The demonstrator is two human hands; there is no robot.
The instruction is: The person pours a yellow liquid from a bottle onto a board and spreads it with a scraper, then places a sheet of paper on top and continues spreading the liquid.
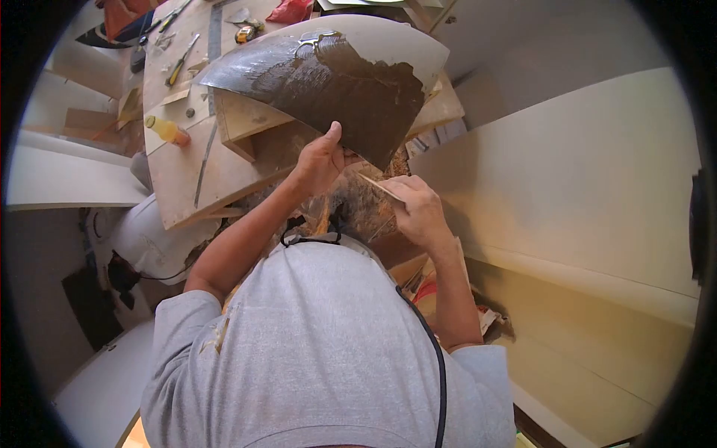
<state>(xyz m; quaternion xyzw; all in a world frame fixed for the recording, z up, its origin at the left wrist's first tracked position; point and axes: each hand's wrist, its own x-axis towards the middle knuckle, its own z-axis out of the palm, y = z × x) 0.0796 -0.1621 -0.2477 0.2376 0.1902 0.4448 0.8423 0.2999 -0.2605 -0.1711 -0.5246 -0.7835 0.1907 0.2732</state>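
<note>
A thin, flexible sheet (373,104) bows upward above the workbench. Brown, wet-looking glue covers much of its face, while its upper right part is pale and bare. A shiny clear patch shows near the top edge. My left hand (321,163) grips the sheet's lower edge, thumb on the coated face and fingers beneath, partly hidden. Just right of the sheet's lower corner, my right hand (418,210) is closed on a thin, flat, light-coloured spreader (382,188). The spreader's tip points toward my left hand and is apart from the sheet.
The wooden workbench (173,198) carries a yellow-capped bottle (168,131), a utility knife (182,61), a tape measure (245,33) and a wooden frame (243,123). A large pale panel (582,164) stands at the right. Wood shavings litter the floor below.
</note>
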